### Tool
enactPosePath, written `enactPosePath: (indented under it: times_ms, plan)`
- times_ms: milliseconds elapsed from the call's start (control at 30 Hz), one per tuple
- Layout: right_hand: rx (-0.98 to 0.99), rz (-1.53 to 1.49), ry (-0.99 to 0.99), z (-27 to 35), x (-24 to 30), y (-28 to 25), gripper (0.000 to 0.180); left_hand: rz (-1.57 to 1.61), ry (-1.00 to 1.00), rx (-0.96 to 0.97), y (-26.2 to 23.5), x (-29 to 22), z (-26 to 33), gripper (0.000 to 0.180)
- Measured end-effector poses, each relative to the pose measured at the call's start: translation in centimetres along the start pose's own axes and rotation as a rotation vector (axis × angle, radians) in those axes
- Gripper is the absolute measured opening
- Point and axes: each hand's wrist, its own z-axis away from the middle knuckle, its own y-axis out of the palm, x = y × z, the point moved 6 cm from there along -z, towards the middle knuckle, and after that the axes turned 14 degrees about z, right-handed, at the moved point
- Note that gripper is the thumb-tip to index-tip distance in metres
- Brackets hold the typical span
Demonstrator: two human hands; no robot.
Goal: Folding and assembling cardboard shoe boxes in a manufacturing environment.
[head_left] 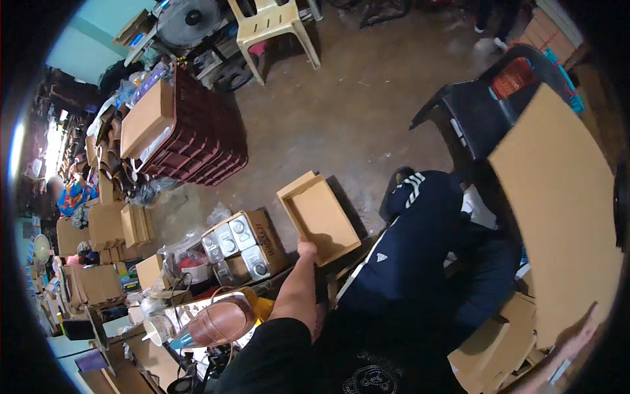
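My left hand point(307, 249) is closed on the near left edge of a shallow open cardboard box point(328, 220), which shows its bare inside. At the lower right, my right hand point(583, 331) grips the lower edge of a large flat cardboard sheet point(558, 197), one digit stretched along its face and the other fingers hidden. The sheet stands raised on my right, beside my leg in dark blue trousers point(413, 256).
Left of the box stands a carton of silver-lidded containers point(239, 240). A brown leather shoe point(216, 322) lies nearer me. Beyond are a dark red crate point(203, 131), a cream plastic chair point(272, 29) and a black chair point(479, 108). Folded cardboard point(499, 341) lies under the sheet.
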Motion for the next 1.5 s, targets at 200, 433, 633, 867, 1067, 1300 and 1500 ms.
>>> enactPosePath:
  times_ms: [200,433,633,867,1067,1300,1500]
  plan:
    - [0.197,-0.562,0.159,10.4,11.3,9.1,0.049,0.492,0.052,-0.217,-2.1,-21.2,6.6,0.051]
    - [0.572,-0.819,0.362,16.0,17.0,17.5,0.043,1.541,0.099,1.012,-8.2,-44.3,10.4,0.082]
    - [0.719,-0.751,0.33,19.1,10.1,19.4,0.04,1.248,0.165,1.405,-11.1,-52.1,16.0,0.068]
    - [0.707,-0.501,0.391,21.8,3.7,18.0,0.035,0.383,0.509,1.177,-6.1,-58.5,22.8,0.018]
    - [0.605,-0.59,0.291,22.9,2.7,17.1,0.055,0.051,0.822,1.042,-2.2,-61.1,26.7,0.033]
    - [0.606,-0.644,0.408,20.5,1.4,18.9,0.061,0.213,0.899,0.976,-1.3,-60.4,26.7,0.061]
    - [0.66,-0.521,0.342,19.0,0.7,20.7,0.058,-0.33,1.817,0.695,1.5,-63.9,38.2,0.067]
